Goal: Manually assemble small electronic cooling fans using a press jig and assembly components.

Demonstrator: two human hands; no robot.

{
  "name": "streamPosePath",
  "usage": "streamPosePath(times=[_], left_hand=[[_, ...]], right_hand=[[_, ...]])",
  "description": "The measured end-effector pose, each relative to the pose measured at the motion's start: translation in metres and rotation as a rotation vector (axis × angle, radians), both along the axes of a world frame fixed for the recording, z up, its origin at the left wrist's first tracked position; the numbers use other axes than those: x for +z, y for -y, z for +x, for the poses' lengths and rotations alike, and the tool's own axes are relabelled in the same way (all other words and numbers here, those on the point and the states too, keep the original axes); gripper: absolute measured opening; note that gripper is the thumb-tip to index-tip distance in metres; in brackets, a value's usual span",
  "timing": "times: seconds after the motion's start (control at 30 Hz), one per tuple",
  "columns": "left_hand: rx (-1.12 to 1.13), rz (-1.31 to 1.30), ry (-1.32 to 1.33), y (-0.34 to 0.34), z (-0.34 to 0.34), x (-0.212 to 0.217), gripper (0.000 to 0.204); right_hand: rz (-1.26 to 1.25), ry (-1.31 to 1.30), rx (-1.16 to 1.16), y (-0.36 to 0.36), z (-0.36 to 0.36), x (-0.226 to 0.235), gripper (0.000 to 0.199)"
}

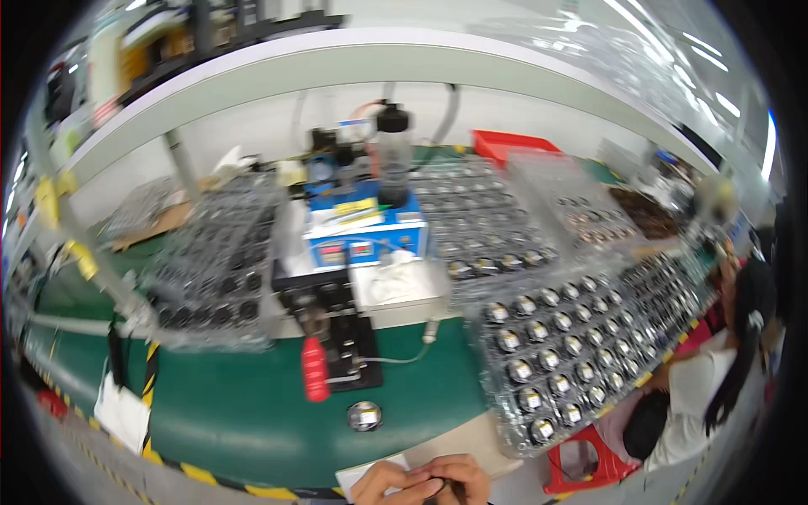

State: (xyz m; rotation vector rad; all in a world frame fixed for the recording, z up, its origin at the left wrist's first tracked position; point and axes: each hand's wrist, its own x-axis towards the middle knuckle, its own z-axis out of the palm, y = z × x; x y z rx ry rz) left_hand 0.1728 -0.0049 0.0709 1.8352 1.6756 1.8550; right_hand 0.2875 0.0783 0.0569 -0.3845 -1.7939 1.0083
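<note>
At the bottom centre of the frame the person's two hands meet, just over the near edge of the green bench top (236,412). The left hand (380,484) and the right hand (461,478) are curled together round a small dark part (433,486); the fingers of both are bent and pinching it between them, though the part is too small and blurred to say what it is. Just above the hands, alone on the green mat, lies a round silvery component (364,415). Further up stands a black press fixture (341,332) with a red handle (315,369), and behind it a blue control box (364,231) with a bottle on top.

To my eye the hands are fitting or checking the small piece at close range, before it goes anywhere else. A next move would call for a steady pinch and a short reach upward, toward the round component or the fixture.

At the right of the frame, clear trays (572,353) hold rows of like round parts; a second person sits at the far right edge.
</note>
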Motion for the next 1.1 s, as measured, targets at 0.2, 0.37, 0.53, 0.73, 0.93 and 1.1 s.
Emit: streamPosePath(times=[0.2, 0.37, 0.53, 0.73, 0.93, 1.1], left_hand=[[-0.104, 0.002, -0.075, -0.013, -0.007, 0.005, 0.028], [-0.083, 0.108, -0.659, 0.016, -0.080, 0.031, 0.018], [0.514, -0.087, -0.040, 0.046, -0.225, -0.034, 0.015], [1.026, -0.333, -0.658, -0.018, -0.289, -0.006, 0.044], [0.988, -0.641, -0.416, -0.042, -0.333, -0.026, 0.036], [1.011, -0.797, -0.367, -0.047, -0.341, -0.014, 0.027]], right_hand=[[0.219, 0.166, 0.147, -0.048, 0.031, 0.014, 0.039], [0.493, 0.876, -0.338, -0.152, 0.083, 0.049, 0.044], [0.355, 0.894, -1.075, -0.330, 0.158, 0.047, 0.020], [-0.032, 0.892, -1.251, -0.448, 0.159, -0.006, 0.025], [0.045, 1.056, -1.193, -0.463, 0.154, -0.029, 0.036], [0.175, 0.949, -1.171, -0.450, 0.157, -0.017, 0.033]])
